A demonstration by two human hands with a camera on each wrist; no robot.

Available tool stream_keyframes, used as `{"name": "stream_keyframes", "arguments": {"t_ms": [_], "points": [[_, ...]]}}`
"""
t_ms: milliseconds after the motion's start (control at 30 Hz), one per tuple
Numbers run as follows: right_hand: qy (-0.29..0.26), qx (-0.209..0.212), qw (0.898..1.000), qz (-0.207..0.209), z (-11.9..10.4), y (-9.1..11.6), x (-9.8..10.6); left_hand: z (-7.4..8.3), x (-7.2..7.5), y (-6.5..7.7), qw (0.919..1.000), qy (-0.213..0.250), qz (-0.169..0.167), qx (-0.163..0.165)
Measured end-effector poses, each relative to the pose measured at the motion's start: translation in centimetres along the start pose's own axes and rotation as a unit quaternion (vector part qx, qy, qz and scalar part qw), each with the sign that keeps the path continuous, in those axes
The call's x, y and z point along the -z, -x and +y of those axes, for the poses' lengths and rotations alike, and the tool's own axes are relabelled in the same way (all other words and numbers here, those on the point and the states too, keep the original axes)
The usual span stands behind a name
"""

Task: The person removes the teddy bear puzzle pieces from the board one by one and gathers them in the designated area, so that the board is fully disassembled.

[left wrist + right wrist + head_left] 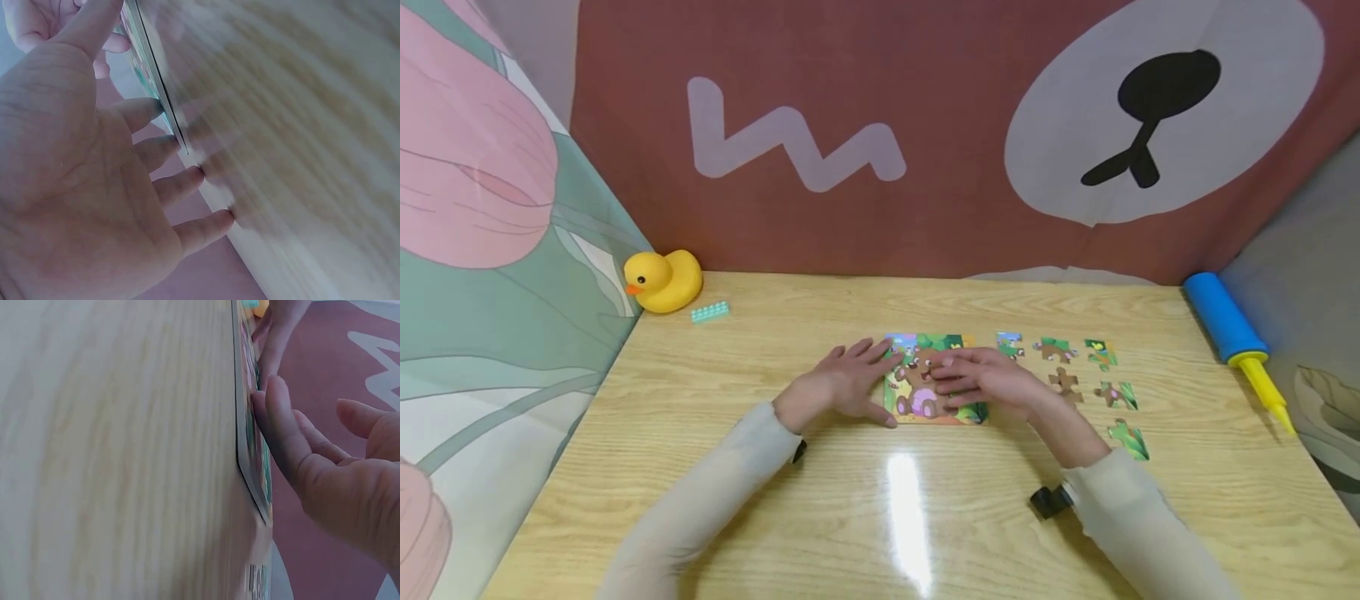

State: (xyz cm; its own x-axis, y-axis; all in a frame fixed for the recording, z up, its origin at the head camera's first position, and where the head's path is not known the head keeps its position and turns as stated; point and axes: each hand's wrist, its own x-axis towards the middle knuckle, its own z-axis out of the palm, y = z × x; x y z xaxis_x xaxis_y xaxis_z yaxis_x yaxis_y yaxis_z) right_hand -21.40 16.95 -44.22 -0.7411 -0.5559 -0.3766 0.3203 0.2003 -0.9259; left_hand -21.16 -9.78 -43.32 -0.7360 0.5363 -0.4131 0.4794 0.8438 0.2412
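A bear picture puzzle board (936,419) lies flat on the wooden table. My left hand (853,382) rests at its left edge, fingers spread; in the left wrist view the fingertips of that hand (94,175) touch the board's edge and the tabletop. From the right, my right hand (994,379) reaches over the board and covers part of the picture. Its fingers are nearly straight in the right wrist view, where a fingertip of the hand (344,481) touches the board face. Several loose jigsaw pieces (1117,395) lie right of the board, some partly behind the right hand.
A yellow rubber duck (670,283) and a turquoise toy brick (711,312) are at the back left. A blue and yellow hand pump (1227,325) lies along the right side. A printed cloth (850,225) hangs behind the table (760,517).
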Motion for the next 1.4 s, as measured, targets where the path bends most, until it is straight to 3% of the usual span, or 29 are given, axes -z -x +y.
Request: {"name": "stream_keyframes", "arguments": {"t_ms": [367, 567, 733, 867, 1100, 1400], "points": [[-0.074, -0.015, 0.996, -0.042, 0.5, -0.8, -1.3, -0.1, -0.1, 0.0, 1.0, 0.006, -0.001, 0.004], [-0.083, -0.024, 0.996, -0.034, 0.3, -0.9, -1.9, 0.0, -0.2, -0.1, 1.0, 0.006, 0.0, 0.005], [-0.045, -0.03, 0.999, -0.008, 0.0, -1.0, -2.4, 0.0, -0.3, -0.1, 1.0, 0.005, 0.002, 0.008], [0.021, -0.017, 1.0, 0.013, 0.0, -1.2, -2.8, 0.0, -0.3, -0.1, 1.0, 0.003, 0.003, 0.006], [0.141, 0.022, 0.988, 0.064, 0.0, -1.5, -3.4, 0.0, -0.3, -0.1, 1.0, 0.001, 0.004, 0.005], [0.162, -0.001, 0.983, 0.09, -0.5, -1.9, -4.3, -0.1, -0.3, -0.2, 1.0, 0.004, 0.002, 0.005]]}}
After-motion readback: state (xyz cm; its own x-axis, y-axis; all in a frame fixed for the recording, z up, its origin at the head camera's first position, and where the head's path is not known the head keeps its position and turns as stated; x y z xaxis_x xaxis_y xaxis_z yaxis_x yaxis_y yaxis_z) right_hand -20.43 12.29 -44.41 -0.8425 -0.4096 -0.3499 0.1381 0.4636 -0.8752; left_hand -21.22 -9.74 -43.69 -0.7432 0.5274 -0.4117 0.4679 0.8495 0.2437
